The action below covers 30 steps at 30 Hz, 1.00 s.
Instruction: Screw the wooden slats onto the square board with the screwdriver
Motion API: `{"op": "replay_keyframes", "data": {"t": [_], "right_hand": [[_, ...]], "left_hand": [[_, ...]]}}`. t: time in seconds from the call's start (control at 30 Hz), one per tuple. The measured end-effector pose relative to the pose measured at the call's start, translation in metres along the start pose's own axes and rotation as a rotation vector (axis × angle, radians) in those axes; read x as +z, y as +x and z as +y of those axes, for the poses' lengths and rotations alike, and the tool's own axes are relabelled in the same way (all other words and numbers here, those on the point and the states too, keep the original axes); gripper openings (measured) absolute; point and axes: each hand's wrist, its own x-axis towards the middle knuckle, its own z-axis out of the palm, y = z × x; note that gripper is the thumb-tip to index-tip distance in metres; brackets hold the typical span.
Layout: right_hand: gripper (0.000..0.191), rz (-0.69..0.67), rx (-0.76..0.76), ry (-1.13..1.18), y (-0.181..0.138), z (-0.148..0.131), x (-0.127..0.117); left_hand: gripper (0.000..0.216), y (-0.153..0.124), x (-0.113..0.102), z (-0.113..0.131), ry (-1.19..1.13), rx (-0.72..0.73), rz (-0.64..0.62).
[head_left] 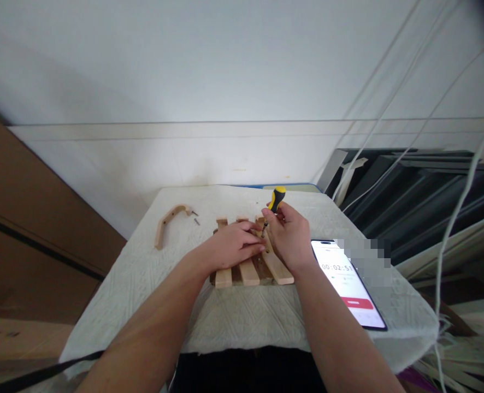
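My right hand (291,232) grips a screwdriver (279,195) with a yellow and black handle. Its shaft slants down to a small screw head or hole in the rightmost wooden slat (275,265). I cannot tell whether the tip sits fully in the screw. My left hand (236,244) lies across the slatted wooden piece (249,273), fingers spread, fingertips close to the screwdriver tip. Three pale slats lie side by side over darker wood, partly hidden under my left hand. A curved wooden part (166,221) with holes rests apart at the left.
Small screws (196,221) lie beside the curved part. A phone (348,284) showing a timer lies right of my right forearm. The table (143,305) has a white cloth and stands against a wall. White cables (467,191) hang at the right, near dark panels (430,191).
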Motion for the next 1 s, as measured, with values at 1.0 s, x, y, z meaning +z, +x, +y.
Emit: {"op": "replay_keyframes", "data": {"t": [1.0], "right_hand": [[0.022, 0.026, 0.090, 0.031, -0.0015, 0.0008, -0.0055]], "left_hand": [[0.036, 0.0023, -0.0008, -0.0008, -0.061, 0.030, -0.020]]}}
